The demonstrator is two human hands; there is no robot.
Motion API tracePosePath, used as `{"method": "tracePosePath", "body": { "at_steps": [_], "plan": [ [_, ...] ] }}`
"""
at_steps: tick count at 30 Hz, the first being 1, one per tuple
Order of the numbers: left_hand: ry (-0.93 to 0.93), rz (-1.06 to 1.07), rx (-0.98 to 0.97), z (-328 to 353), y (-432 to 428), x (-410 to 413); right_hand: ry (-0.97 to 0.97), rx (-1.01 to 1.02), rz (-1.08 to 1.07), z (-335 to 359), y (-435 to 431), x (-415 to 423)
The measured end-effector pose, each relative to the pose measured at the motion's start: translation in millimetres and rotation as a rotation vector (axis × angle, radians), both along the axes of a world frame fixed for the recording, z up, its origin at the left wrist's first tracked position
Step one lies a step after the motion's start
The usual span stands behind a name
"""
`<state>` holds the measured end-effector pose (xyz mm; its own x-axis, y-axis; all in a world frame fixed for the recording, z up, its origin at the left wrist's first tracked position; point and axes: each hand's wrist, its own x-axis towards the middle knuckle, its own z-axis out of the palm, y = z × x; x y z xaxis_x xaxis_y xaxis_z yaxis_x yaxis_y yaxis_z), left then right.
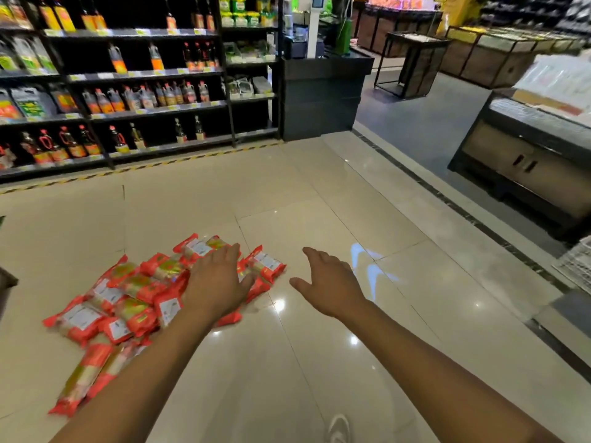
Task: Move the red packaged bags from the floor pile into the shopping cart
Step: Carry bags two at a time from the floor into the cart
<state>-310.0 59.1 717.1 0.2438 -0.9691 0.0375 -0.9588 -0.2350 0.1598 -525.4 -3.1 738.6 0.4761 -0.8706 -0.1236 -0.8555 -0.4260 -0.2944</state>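
Several red packaged bags (128,298) lie in a loose pile on the cream tiled floor, left of centre. My left hand (217,282) reaches over the right side of the pile with straight fingers and holds nothing. My right hand (329,282) hovers over bare floor just right of the pile, fingers relaxed and empty. A white wire edge (575,266) at the far right may be the shopping cart; I cannot tell for sure.
Dark shelves of sauce bottles (128,97) line the back left behind a yellow-black floor stripe. A dark counter (323,91) stands at the back centre. A low display cabinet (524,161) sits at the right. Open tiled floor (287,193) lies between them.
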Motion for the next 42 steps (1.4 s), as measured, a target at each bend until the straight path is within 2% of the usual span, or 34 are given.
{"method": "tracePosePath", "body": {
  "at_steps": [11,18,23,27,33,38,42],
  "plan": [
    [-0.058,0.17,0.047,-26,-169,14,-0.051,0.084,0.131,-29,-239,21],
    [-0.029,0.301,0.142,-60,-227,59,0.03,0.124,0.265,-56,-345,99],
    [0.069,0.357,0.203,-117,-275,118,0.086,0.191,0.295,-101,-406,171],
    [0.21,0.399,0.315,-178,-315,167,0.144,0.289,0.281,-149,-454,217],
    [0.293,0.488,0.44,-275,-373,216,0.271,0.335,0.296,-245,-529,272],
    [0.31,0.453,0.524,-389,-417,241,0.359,0.362,0.358,-371,-575,312],
    [0.381,0.535,0.578,-500,-438,257,0.367,0.452,0.332,-487,-596,323]
  ]
}}
